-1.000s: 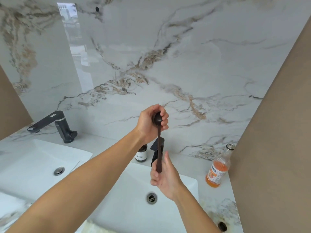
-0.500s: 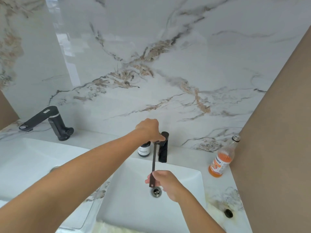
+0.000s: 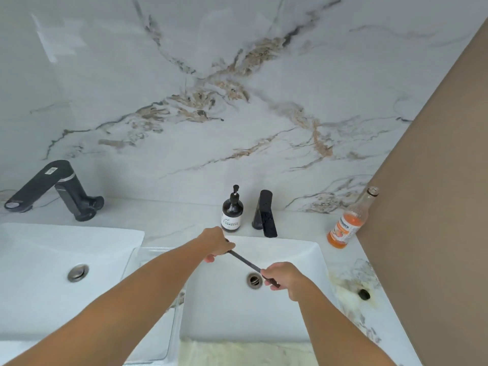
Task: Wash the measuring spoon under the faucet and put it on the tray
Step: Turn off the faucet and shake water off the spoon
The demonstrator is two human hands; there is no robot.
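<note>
Gripping measuring spoon (image 3: 244,261) w/ both hands over sink (image 3: 311,249): left hand (image 3: 217,244) bowel end, right hand (image 3: 284,277) handle end.

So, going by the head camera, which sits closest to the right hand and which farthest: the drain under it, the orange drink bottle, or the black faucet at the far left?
From the right hand:
1. The drain, in the basin just left of the hand.
2. The orange drink bottle, on the counter at the back right.
3. The far-left black faucet, behind the other basin.
</note>
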